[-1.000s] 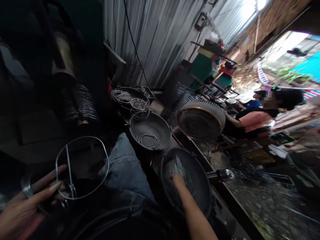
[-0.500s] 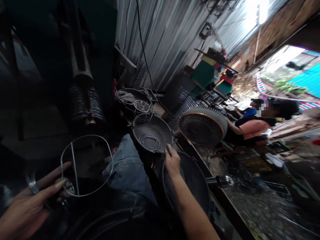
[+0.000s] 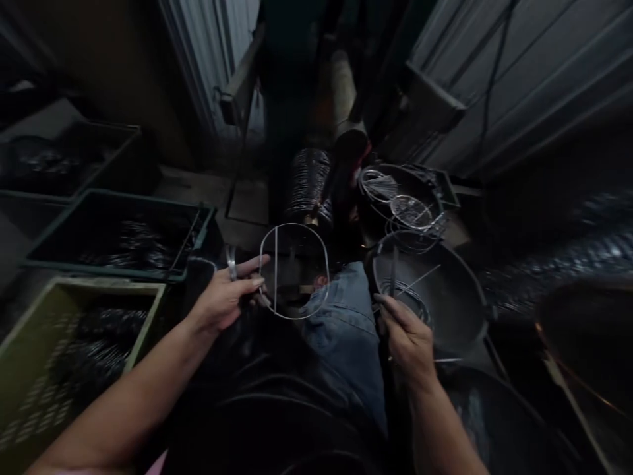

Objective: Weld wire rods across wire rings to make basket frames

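Observation:
My left hand [image 3: 225,293] is closed, thumb and fingers pinching the left side of a rounded wire ring [image 3: 327,264] with one straight crossbar near that side. A shiny band [image 3: 231,262] circles its index finger. My right hand [image 3: 408,336] is closed beside my knee, in front of a dark round pan [image 3: 459,297]. A thin straight wire [image 3: 420,280] slants up from near its fingertips and appears to be held there, though the fingers hide the grip. Coiled wire rings lie in the pan behind this hand.
Ahead stands a machine with a ribbed dark cylinder [image 3: 309,181]. Another pan [image 3: 368,214] with wire rings and grids sits at its right. A yellow crate [image 3: 30,330] and a green crate [image 3: 89,198] hold metal pieces at left. A dark fan [image 3: 583,336] stands at right.
The view has swung left, bringing the crates into sight and the co-workers out of it. My right hand has come away from the nearer right pan toward my knee. My left hand keeps the ring.

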`<state>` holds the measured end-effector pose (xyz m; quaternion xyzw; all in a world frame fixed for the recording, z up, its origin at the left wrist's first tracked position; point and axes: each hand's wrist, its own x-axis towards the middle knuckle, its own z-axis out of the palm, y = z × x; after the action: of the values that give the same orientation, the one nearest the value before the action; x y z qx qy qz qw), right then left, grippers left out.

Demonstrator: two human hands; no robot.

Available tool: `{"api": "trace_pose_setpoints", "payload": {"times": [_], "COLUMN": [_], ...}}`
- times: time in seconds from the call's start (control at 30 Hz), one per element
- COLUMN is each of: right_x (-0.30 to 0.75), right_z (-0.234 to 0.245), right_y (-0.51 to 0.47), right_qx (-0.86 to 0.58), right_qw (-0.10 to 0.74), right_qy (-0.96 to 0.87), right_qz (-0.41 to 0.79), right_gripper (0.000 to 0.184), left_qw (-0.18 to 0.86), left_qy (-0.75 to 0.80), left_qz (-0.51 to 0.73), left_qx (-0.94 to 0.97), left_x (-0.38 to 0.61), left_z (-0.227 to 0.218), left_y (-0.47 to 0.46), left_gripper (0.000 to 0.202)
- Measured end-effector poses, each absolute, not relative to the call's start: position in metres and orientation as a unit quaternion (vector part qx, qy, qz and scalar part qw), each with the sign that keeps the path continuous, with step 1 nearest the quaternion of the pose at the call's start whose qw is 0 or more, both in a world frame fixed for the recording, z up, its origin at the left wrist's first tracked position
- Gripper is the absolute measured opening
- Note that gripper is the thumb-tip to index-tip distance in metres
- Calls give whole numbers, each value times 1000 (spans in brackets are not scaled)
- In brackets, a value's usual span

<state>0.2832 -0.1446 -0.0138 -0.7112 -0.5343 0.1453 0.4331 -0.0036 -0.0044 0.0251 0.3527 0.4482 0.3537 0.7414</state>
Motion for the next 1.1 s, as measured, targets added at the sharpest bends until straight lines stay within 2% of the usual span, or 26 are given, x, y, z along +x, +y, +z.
{"api": "trace_pose_setpoints", "payload": {"times": [0.03, 0.13, 0.17, 0.27, 0.37, 0.57, 1.1], "right_x": [278, 255, 247, 230, 224, 222, 227], "right_z": [0, 35, 43, 53, 53, 53, 64], "right_y": [-141, -125, -118, -99, -88, -82, -53], "right_qx": [-682, -603, -582, -535, -499, -480, -468], "right_qw": [399, 274, 236, 145, 95, 50, 28], "right_qy": [-595, -743, -773, -830, -860, -875, -883], "right_qz": [149, 102, 85, 55, 42, 44, 31], "right_gripper": [31, 56, 58, 47, 40, 38, 36], "left_qw": [746, 759, 762, 769, 778, 790, 798], "left_qy": [447, 443, 442, 435, 418, 403, 388], "left_qz": [352, 346, 345, 343, 337, 318, 326], "left_qx": [347, 329, 324, 319, 327, 335, 327], "left_x": [-2, 4, 5, 6, 1, -10, -4], "left_z": [25, 27, 28, 29, 28, 26, 29], "left_y": [-4, -6, -7, -9, -9, -6, 20], "left_gripper": [54, 55, 56, 57, 56, 56, 54]}}
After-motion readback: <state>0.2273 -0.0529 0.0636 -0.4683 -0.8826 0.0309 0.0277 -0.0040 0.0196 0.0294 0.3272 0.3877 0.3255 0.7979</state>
